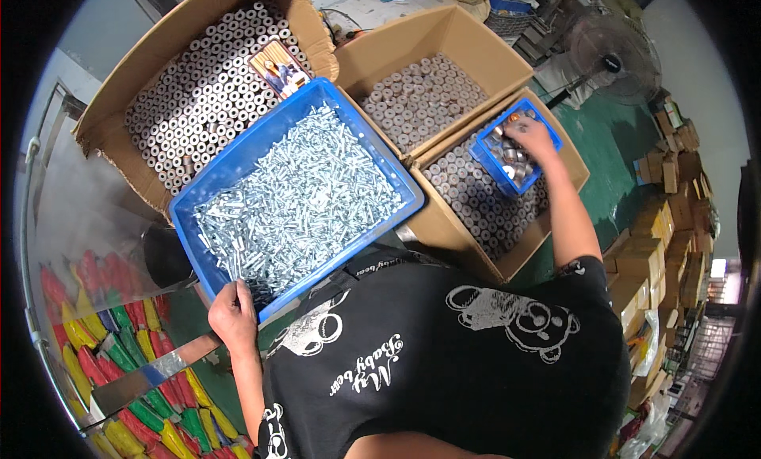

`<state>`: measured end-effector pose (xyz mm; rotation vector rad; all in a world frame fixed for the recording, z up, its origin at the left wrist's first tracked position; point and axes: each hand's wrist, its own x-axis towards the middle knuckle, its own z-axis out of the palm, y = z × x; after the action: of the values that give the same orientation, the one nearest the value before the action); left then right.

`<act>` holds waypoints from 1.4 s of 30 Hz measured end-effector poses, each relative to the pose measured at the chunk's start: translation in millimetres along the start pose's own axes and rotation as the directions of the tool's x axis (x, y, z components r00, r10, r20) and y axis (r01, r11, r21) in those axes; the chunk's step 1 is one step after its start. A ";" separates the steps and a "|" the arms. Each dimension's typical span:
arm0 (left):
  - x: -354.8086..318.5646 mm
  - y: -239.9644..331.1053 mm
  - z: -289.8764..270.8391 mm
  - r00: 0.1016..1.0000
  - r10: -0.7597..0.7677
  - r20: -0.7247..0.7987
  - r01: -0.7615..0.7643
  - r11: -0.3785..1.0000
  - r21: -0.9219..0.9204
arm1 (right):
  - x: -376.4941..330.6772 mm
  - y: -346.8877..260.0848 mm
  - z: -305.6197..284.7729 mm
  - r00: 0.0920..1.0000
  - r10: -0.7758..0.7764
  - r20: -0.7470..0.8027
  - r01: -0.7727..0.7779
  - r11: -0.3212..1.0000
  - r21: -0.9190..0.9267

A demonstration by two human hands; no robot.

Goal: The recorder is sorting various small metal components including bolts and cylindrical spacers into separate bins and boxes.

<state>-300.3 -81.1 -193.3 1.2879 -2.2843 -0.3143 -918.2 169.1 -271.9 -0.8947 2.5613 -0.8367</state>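
Observation:
A large blue tray (372,235) full of shiny, slim metal pins (305,197) lies in front of me. My left hand (235,310) is at its near-left corner, fingers pinched together beside several pins; what they hold, if anything, I cannot make out. At the right, my right hand (529,135) reaches into a small blue bin (507,184) of short metal cylinders (507,151). Its fingers curl down among the cylinders, and their tips are partly hidden. This bin rests in a cardboard box (514,270) of round metal rollers with centre holes (483,213).
Behind the tray stand two more cardboard boxes, one at left (107,126) and one in the middle (444,23), both holding rollers. A picture card (279,69) lies by the tray's far edge. A fan (610,63) stands far right; colourful bundles (151,380) lie lower left.

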 end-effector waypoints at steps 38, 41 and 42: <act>-4.0 -15.0 -10.9 0.993 0.039 -0.111 -0.052 0.993 -0.107 | 99.8 -621.4 310.8 0.602 -0.794 0.078 0.692 0.471 -0.547; -5.2 -15.6 -10.3 0.992 0.051 -0.115 -0.066 0.989 -0.131 | 94.7 -619.9 307.2 0.592 -0.805 0.030 0.690 0.488 -0.535; -5.1 -15.8 -11.2 0.992 0.053 -0.115 -0.070 0.987 -0.146 | 85.6 -621.0 299.0 0.580 -0.813 0.054 0.704 0.466 -0.536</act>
<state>-280.6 -84.6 -192.1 1.1286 -2.1586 -0.3755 -558.1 -408.3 -133.0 -2.3849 2.5240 -0.4108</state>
